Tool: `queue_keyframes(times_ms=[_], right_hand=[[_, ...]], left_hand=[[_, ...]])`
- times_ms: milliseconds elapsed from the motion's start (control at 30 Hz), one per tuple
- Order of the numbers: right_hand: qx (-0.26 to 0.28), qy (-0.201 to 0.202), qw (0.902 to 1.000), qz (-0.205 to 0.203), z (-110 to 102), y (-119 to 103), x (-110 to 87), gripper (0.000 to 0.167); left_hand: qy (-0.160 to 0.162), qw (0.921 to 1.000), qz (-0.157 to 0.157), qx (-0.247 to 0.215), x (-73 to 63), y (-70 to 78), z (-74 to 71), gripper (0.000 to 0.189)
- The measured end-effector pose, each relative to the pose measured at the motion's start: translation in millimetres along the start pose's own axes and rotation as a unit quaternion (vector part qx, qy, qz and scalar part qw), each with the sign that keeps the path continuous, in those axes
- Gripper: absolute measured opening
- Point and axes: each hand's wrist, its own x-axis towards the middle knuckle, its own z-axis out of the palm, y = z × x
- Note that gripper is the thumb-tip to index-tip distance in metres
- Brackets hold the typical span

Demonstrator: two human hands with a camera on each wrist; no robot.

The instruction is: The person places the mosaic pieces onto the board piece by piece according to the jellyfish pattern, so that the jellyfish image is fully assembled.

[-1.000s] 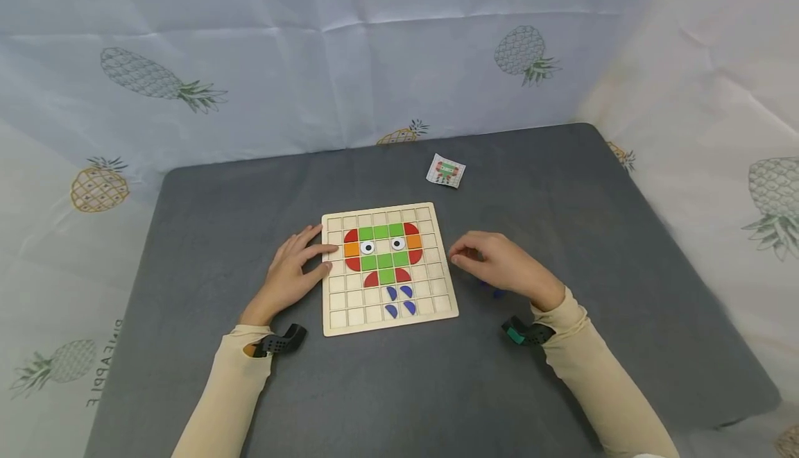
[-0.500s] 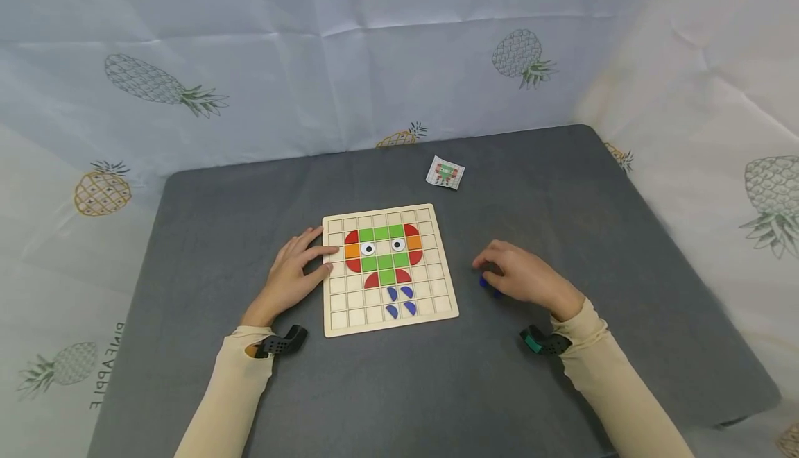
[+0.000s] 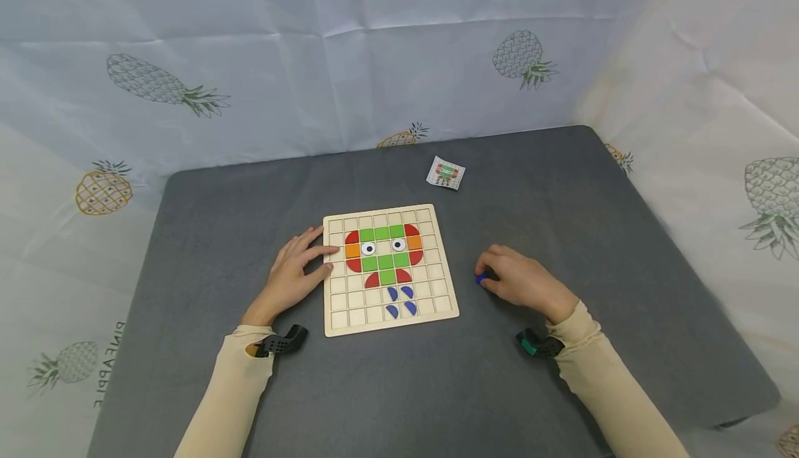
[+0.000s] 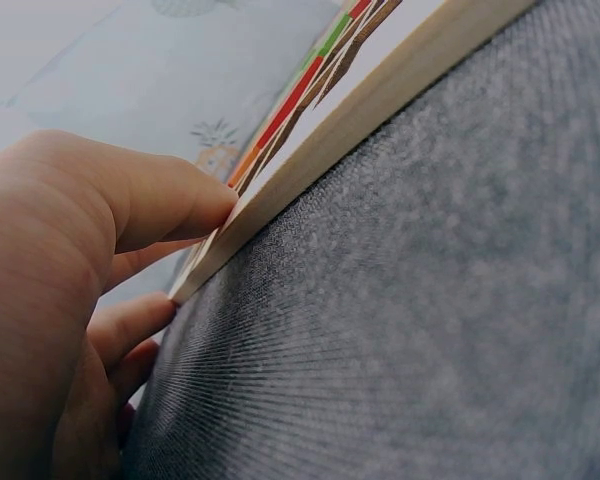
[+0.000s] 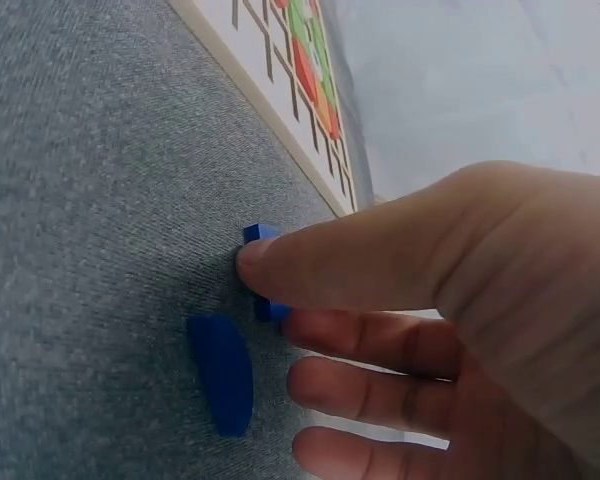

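Note:
A square wooden grid board [image 3: 340, 302] lies on the table with red, green, orange and eye tiles forming a figure. Several small blue half-round pieces [image 3: 392, 311] sit in its lower cells. My left hand [image 3: 288, 279] rests at the board's left edge, fingers spread, with thumb and fingertips touching the rim. To the right of the board, my right hand [image 3: 521, 279] pinches a blue piece [image 5: 261, 232] between thumb and fingers, low over the table. Beside it, a second blue half-round piece [image 5: 220, 375] lies on the cloth; the right hand hides it in the head view.
A small paper card [image 3: 446, 173] with a picture of a similar figure lies behind the board. The dark grey table [image 3: 399, 388] is bordered at the back and sides by a pineapple-print cloth [image 3: 349, 83].
My right hand has moved right, away from the board's edge, and down to the blue pieces, where it now pinches one. My left hand has stayed on the board's edge.

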Motion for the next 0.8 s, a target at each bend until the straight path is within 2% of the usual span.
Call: queue_keyframes(times_ms=[233,433,800], right_hand=[[0.031,0.020,0.9992,-0.019,-3,-2,8.2,0.008],[0.070,0.046,0.9940,-0.070,-13,-16,19.1,0.018],[0.073,0.014,0.9938,-0.082,-31,-61,45.3,0.017]], left_hand=[[0.000,1.0000,0.001,-0.001,-0.1,0.6,-0.1,0.036],[0.000,1.0000,-0.002,-0.002,-1.5,1.0,-1.1,0.037],[0.001,1.0000,-0.004,-0.002,-0.1,0.7,0.5,0.037]])
